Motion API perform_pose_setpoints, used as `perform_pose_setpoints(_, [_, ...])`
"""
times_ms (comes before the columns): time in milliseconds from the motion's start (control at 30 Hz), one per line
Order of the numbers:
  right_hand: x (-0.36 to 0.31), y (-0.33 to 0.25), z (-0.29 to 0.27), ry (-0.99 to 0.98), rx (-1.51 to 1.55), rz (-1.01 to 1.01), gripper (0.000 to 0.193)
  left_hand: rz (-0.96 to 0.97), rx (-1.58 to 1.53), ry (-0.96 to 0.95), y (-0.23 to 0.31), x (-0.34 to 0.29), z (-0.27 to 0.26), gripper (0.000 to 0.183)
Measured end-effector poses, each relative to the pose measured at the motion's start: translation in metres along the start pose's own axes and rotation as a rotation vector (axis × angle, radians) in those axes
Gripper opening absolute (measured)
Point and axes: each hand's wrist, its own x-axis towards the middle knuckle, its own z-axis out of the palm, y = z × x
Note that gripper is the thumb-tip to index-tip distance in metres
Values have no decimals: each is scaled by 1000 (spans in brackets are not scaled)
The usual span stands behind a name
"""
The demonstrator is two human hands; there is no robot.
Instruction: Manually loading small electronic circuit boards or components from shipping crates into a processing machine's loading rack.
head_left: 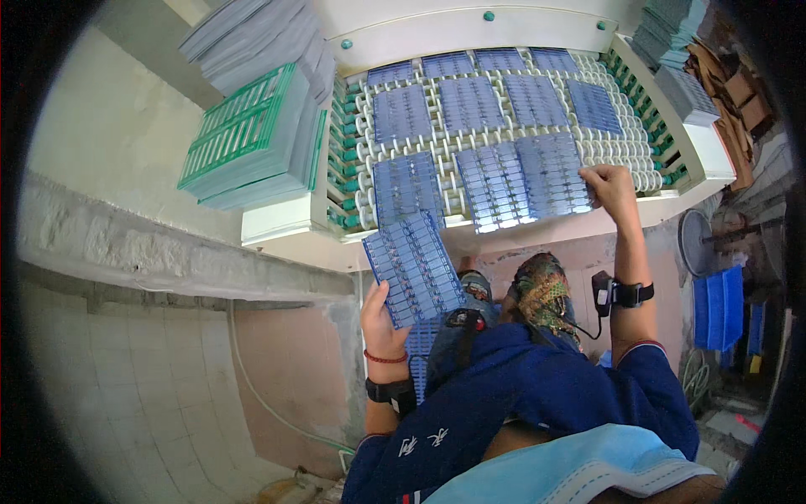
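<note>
My left hand [384,328] is closed on the lower left edge of a blue circuit board panel [414,270], tilted in front of the conveyor's near edge. Its far end overlaps another blue panel [405,181] lying on the rollers. My right hand [611,193] pinches the right edge of a second circuit board panel [550,172] at the near side of the roller conveyor [634,149]. That panel lies against or slightly over a shinier panel [494,186] to its left. Several more blue panels [470,105] lie in rows farther back on the white rollers.
Left of the conveyor stands a stack of green-framed panels [243,139], with grey sheets [260,46] piled behind. More stacked boards [684,94] rest on the right side rail. Blue bins [718,309] and a round black stool-like object [695,242] are at the right. Under my left hand, more panels [424,344] show.
</note>
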Motion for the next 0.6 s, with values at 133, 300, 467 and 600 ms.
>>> perform_pose_setpoints(133, [-6, 8, -4, 189, -212, -92, 23, -51, -20, -76, -7, 11, 6, 31])
perform_pose_setpoints(300, [-42, -37, 47, 129, -271, -668, 32, -63, 29, -58, -16, 15, 9, 30])
perform_pose_setpoints(467, [-54, -63, 97, 39, -347, -909, 36, -69, 104, -71, -19, 10, 14, 36])
perform_pose_setpoints(600, [-46, -64, 111, 114, -372, -856, 40, -57, 127, -70, -21, 6, 15, 37])
